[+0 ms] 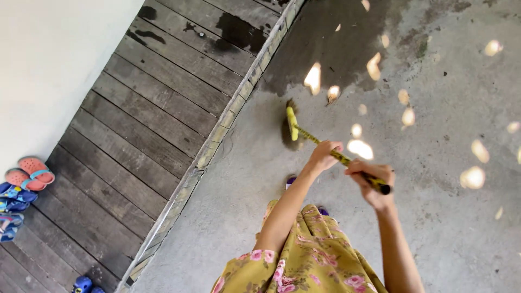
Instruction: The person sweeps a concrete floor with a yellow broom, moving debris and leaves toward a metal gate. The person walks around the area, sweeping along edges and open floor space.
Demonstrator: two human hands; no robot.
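Observation:
I hold a broom with a yellow patterned handle (309,135) in both hands. My left hand (324,155) grips the handle lower down, nearer the broom head. My right hand (372,184) grips the top end, where a black cap sticks out. The yellow broom head (291,119) with dark bristles rests on the grey concrete floor (445,206), just below a dark wet patch (331,38). My yellow flowered dress (304,260) and the tips of my purple footwear (291,180) show below.
A dark wooden deck (146,119) lies to the left, parted from the concrete by a metal edging strip (217,135). Several sandals, pink and blue (21,184), sit by a white wall (49,59). Sunlight spots dot the concrete.

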